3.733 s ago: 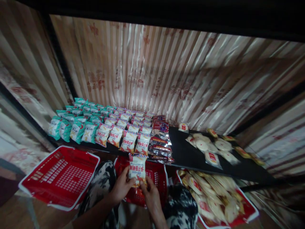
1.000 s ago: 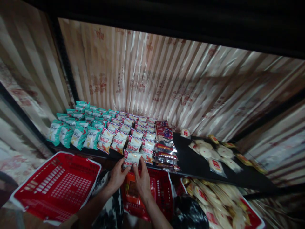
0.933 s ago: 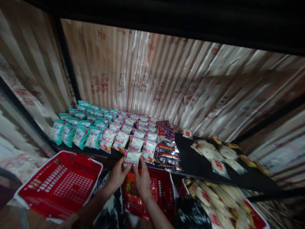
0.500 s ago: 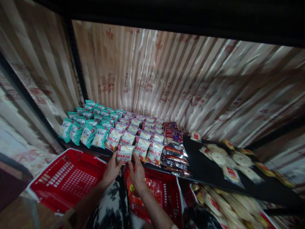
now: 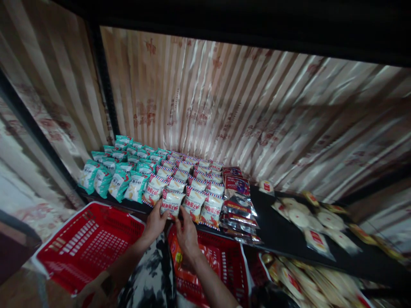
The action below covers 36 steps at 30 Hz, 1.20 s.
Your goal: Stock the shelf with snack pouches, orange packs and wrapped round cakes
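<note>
A white snack packet with red and blue trim lies in the front row of similar packets on the black shelf. My left hand pinches its lower left corner. My right hand grips its lower right edge with the fingers closed on it. Both hands reach up from over the middle red basket, which holds orange packets.
Teal packets fill the shelf's left end. A stack of dark red packets sits right of the white rows. Round wrapped cakes lie further right. An empty red basket stands at the left, and another with cakes at the right.
The packet went from above the middle basket up onto the shelf's front row, shifting left with both hands on it. The view has drifted left.
</note>
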### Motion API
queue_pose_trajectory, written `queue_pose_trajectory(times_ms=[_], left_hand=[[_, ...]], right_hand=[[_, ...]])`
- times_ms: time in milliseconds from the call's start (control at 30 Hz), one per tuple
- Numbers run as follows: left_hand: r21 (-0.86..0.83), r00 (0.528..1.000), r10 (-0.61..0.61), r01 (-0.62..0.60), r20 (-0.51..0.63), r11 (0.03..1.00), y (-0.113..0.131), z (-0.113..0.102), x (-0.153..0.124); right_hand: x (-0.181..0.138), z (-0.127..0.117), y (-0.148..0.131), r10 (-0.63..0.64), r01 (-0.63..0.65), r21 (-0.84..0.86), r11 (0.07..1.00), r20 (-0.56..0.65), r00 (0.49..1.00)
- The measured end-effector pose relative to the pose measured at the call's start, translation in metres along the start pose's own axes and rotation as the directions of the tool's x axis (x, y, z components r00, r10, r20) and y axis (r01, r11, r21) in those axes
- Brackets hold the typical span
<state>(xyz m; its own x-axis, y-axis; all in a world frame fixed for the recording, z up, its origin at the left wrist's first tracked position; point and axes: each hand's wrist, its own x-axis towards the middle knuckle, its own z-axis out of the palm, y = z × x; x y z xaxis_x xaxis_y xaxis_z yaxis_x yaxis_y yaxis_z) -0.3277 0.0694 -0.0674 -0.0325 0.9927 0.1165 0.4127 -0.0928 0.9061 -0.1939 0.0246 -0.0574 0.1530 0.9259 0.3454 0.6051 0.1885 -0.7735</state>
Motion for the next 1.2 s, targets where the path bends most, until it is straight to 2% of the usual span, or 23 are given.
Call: queue_pose_trajectory(times_ms=[233,400,667,800,933,1033,1200], left_hand=[[0.012,1.0,-0.009,0.009,-0.005,1.0,0.001,0.002,0.004],[0.029,1.0,-0.007,0.008,-0.028,1.0,0.004,0.008,0.008],[0.085,0.998,0.057,-0.056,-0.008,0.995,0.003,0.009,0.014],[0.121,0.991,0.133,-0.13,-0.014,0.984,0.006,0.012,0.013],[0.176,0.99,0.137,-0.13,-0.026,0.976,0.008,0.016,0.01],[0.193,0.985,0.166,-0.156,-0.039,0.969,0.006,0.018,0.008],[0.241,0.963,0.24,-0.205,-0.125,0.949,-0.004,0.019,0.005]], right_hand=[[-0.001,0.005,0.009,0.026,-0.025,0.024,0.999,-0.049,0.998],[0.0,0.005,0.015,0.036,-0.035,0.038,0.999,-0.027,0.999],[0.0,0.004,0.016,0.011,-0.011,0.022,1.0,0.003,1.0],[0.001,0.002,0.013,0.004,-0.005,0.028,1.0,0.02,1.0],[0.002,0.001,0.012,0.009,-0.009,0.029,1.0,0.024,1.0],[0.003,0.002,0.01,0.01,-0.01,-0.012,1.0,0.021,1.0],[0.006,0.001,-0.003,-0.046,0.042,-0.208,0.977,-0.017,0.999]])
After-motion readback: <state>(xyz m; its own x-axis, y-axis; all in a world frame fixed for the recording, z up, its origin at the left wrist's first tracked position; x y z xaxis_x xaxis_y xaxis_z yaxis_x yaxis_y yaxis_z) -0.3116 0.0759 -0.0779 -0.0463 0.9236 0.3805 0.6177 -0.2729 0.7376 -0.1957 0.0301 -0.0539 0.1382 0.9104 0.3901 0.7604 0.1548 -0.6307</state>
